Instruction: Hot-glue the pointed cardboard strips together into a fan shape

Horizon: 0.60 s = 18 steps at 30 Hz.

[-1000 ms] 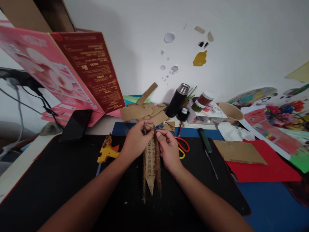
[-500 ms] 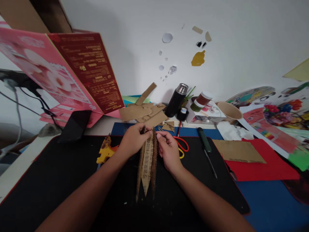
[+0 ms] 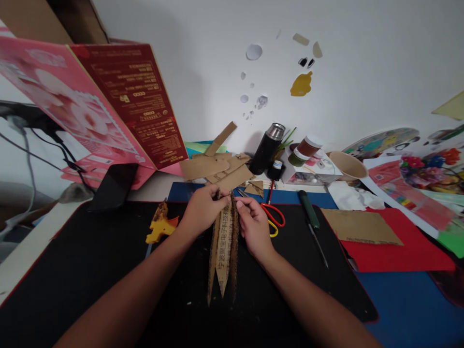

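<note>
Between my two hands is a cardboard piece (image 3: 222,246) of long pointed strips, printed with dark characters, its tips pointing toward me. My left hand (image 3: 207,208) pinches its far end from the left, thumb across the top. On the other side my right hand (image 3: 253,224) grips the right strip's upper edge between thumb and fingers. A yellow hot glue gun (image 3: 159,224) lies just left of my left wrist. Close to my right hand are scissors (image 3: 273,217) with red and yellow handles, partly hidden behind it.
Cardboard scraps (image 3: 217,169) lie against the wall beside a black thermos (image 3: 267,150). A green-handled pointed tool (image 3: 310,212) rests on the black mat (image 3: 297,290). Red paper (image 3: 406,256) with cardboard on it is at right; a phone (image 3: 114,186) and pink box (image 3: 90,106) stand left.
Both hands keep their hold on the cardboard piece, whose pointed ends have swung very slightly. The whole view has shifted a little.
</note>
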Each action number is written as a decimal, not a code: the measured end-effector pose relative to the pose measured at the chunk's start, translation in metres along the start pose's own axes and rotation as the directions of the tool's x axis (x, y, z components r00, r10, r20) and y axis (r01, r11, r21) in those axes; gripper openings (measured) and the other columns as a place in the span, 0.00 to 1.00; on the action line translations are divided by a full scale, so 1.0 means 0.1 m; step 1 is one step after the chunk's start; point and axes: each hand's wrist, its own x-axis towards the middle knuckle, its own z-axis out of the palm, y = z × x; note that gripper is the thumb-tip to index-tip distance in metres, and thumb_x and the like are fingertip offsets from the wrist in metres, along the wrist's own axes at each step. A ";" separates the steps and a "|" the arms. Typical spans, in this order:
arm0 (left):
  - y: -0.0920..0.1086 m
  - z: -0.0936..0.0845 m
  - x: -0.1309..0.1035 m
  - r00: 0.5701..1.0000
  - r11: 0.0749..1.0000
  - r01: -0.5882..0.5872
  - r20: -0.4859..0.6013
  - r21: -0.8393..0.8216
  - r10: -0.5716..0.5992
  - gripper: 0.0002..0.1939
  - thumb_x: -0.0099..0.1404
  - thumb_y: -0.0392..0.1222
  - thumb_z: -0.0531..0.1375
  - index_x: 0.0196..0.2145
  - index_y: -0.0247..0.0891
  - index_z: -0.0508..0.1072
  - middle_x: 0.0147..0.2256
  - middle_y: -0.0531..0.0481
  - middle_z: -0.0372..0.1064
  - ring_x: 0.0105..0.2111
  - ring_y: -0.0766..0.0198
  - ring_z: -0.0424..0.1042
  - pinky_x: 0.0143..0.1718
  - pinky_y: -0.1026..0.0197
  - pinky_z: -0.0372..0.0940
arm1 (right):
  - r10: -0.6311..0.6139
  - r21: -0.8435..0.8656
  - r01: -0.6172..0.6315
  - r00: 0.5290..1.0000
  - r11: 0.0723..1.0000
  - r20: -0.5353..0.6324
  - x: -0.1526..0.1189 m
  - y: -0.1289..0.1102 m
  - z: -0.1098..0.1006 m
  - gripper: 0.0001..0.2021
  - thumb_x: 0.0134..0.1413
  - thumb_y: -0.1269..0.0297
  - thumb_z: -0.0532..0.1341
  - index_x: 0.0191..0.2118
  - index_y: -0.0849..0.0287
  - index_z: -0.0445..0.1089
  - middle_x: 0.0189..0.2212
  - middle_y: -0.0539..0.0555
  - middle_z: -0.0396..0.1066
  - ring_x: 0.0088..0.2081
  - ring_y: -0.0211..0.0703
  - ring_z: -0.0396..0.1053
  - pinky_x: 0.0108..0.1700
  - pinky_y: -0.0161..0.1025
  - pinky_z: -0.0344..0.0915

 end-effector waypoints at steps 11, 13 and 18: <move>-0.01 0.03 -0.01 1.000 1.000 0.016 -0.008 -0.002 -0.016 0.07 0.58 0.44 0.63 0.32 0.39 0.78 0.33 0.49 0.80 0.35 0.56 0.78 0.40 0.56 0.67 | -0.008 0.019 0.009 0.999 1.000 -0.035 -0.03 0.04 0.01 0.16 0.56 0.49 0.68 0.41 0.55 0.74 0.22 0.45 0.65 0.22 0.37 0.56 0.26 0.35 0.56; -0.01 0.04 -0.01 1.000 1.000 0.014 -0.005 0.011 -0.014 0.07 0.58 0.44 0.63 0.32 0.39 0.78 0.34 0.49 0.80 0.36 0.55 0.78 0.40 0.55 0.67 | -0.020 0.030 0.021 0.999 0.999 -0.036 -0.03 0.05 0.01 0.15 0.56 0.49 0.68 0.40 0.55 0.74 0.24 0.47 0.69 0.25 0.39 0.61 0.30 0.36 0.61; -0.03 0.05 -0.02 1.000 1.000 0.005 0.000 -0.002 -0.005 0.07 0.59 0.44 0.62 0.31 0.39 0.77 0.33 0.50 0.80 0.35 0.56 0.78 0.40 0.56 0.68 | -0.034 0.023 0.035 0.998 0.999 -0.046 -0.02 0.05 0.01 0.15 0.55 0.50 0.69 0.40 0.55 0.74 0.30 0.50 0.73 0.32 0.43 0.68 0.36 0.38 0.65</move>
